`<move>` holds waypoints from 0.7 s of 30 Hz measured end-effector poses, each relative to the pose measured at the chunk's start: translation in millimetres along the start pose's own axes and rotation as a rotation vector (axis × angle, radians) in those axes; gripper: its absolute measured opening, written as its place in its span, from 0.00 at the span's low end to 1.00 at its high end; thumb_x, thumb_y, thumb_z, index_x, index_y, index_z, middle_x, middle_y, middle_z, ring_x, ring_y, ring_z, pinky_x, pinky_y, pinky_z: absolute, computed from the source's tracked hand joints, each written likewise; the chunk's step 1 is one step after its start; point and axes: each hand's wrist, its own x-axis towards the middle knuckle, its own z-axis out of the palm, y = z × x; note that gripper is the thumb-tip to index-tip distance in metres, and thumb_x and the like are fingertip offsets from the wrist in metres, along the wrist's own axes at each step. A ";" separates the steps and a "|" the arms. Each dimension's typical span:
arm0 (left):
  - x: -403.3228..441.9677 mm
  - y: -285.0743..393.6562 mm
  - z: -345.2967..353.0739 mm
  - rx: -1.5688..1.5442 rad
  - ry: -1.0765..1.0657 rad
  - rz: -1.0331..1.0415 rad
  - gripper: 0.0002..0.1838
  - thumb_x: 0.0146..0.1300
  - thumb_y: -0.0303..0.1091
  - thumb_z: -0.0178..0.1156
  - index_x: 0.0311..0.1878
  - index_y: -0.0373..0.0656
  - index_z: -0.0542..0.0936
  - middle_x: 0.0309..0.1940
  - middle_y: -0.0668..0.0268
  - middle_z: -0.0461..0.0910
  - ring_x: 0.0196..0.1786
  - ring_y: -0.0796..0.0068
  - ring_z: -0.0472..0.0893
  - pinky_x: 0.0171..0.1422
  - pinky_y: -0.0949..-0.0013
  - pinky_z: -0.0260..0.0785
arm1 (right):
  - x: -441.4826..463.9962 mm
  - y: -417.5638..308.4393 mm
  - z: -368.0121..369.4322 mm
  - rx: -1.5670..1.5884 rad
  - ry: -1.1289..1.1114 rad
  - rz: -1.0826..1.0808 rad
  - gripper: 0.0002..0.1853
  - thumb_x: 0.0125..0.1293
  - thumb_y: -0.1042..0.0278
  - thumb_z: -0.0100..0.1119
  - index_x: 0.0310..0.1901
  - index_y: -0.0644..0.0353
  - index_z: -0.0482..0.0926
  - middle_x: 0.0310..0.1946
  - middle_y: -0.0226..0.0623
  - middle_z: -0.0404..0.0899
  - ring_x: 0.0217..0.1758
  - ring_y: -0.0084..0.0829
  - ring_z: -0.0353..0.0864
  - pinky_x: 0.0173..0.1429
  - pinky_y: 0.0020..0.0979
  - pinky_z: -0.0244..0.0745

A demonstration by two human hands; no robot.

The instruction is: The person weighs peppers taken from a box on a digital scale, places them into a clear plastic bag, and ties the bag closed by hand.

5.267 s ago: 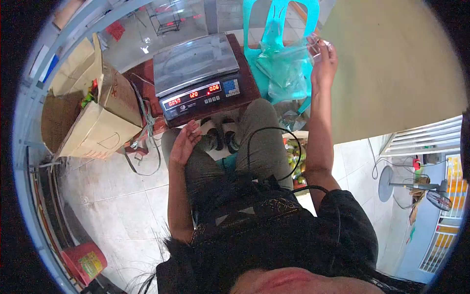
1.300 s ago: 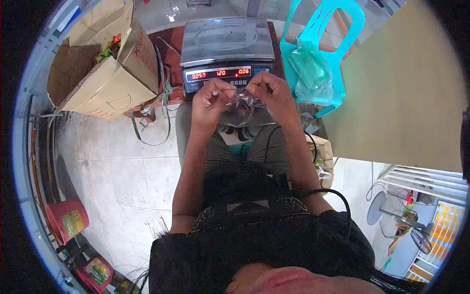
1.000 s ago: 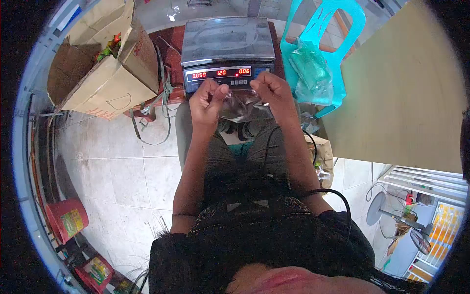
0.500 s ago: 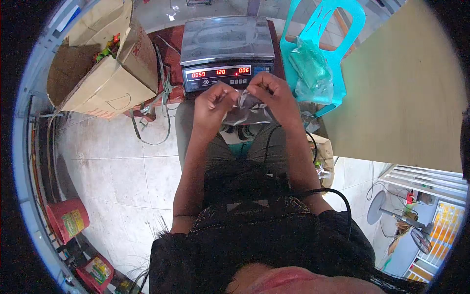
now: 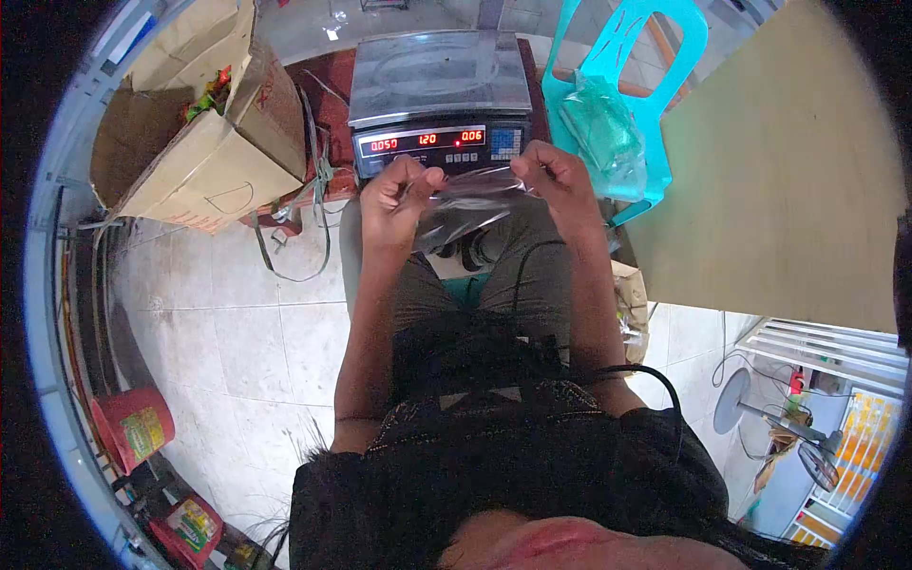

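A clear plastic bag (image 5: 470, 195) is stretched between my two hands, above my lap and just in front of the scale. My left hand (image 5: 394, 201) pinches its left edge, and the fingers of my right hand (image 5: 560, 190) are closed on its right edge. The digital scale (image 5: 439, 85) has a bare metal plate and a lit red display showing 1.20 and 0.06 among its numbers. It stands on a dark red surface (image 5: 328, 78).
An open cardboard box (image 5: 223, 171) with red and green items stands at the left. A turquoise chair (image 5: 655, 109) holds green and clear plastic bags (image 5: 603, 133). A wide tan board (image 5: 779, 180) lies at the right. Red buckets (image 5: 133, 427) are at lower left, a fan (image 5: 731, 404) at lower right.
Earlier my right hand was at the chair's plastic bags and my left hand was empty. Since half a second ago my hands have moved apart, and the clear bag is pulled wider between them.
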 end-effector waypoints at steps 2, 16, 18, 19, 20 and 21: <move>-0.1 1.8 1.2 0.023 0.013 -0.010 0.12 0.66 0.34 0.62 0.28 0.41 0.74 0.24 0.74 0.74 0.30 0.89 0.68 0.36 0.80 0.59 | -1.5 -5.6 4.8 0.029 0.010 0.056 0.11 0.67 0.66 0.60 0.28 0.59 0.75 0.24 0.22 0.70 0.28 0.15 0.65 0.35 0.20 0.60; 2.1 -5.3 3.2 0.147 0.109 0.095 0.10 0.66 0.32 0.62 0.29 0.41 0.74 0.22 0.77 0.68 0.27 0.88 0.62 0.31 0.78 0.56 | 1.1 -2.7 11.9 0.142 0.001 0.070 0.08 0.65 0.67 0.61 0.31 0.60 0.75 0.25 0.24 0.72 0.29 0.16 0.69 0.32 0.22 0.65; 3.1 -9.6 1.2 0.203 0.115 0.117 0.13 0.66 0.33 0.61 0.27 0.42 0.71 0.21 0.77 0.65 0.27 0.86 0.60 0.31 0.77 0.55 | 1.8 -3.0 15.8 0.126 0.036 0.077 0.10 0.66 0.65 0.60 0.30 0.59 0.73 0.23 0.23 0.69 0.27 0.15 0.66 0.30 0.22 0.63; 3.5 -12.0 0.8 0.230 0.118 0.128 0.14 0.67 0.33 0.61 0.26 0.42 0.70 0.21 0.76 0.64 0.27 0.86 0.59 0.30 0.76 0.54 | 2.0 -1.1 17.9 0.113 0.046 0.057 0.11 0.68 0.65 0.58 0.28 0.58 0.71 0.22 0.22 0.67 0.26 0.15 0.64 0.30 0.21 0.60; 3.7 -13.4 1.4 0.229 0.134 0.118 0.15 0.67 0.33 0.60 0.25 0.42 0.69 0.20 0.76 0.63 0.27 0.85 0.58 0.30 0.76 0.54 | 2.2 -0.1 19.6 0.101 0.056 0.038 0.13 0.69 0.65 0.56 0.27 0.56 0.68 0.21 0.21 0.64 0.25 0.14 0.61 0.30 0.21 0.57; 3.9 -14.6 2.2 0.227 0.150 0.108 0.16 0.67 0.33 0.60 0.25 0.42 0.67 0.20 0.76 0.62 0.27 0.84 0.58 0.30 0.76 0.54 | 2.1 -0.7 21.0 0.108 0.055 0.068 0.13 0.69 0.65 0.57 0.27 0.56 0.68 0.21 0.21 0.64 0.25 0.14 0.61 0.30 0.21 0.57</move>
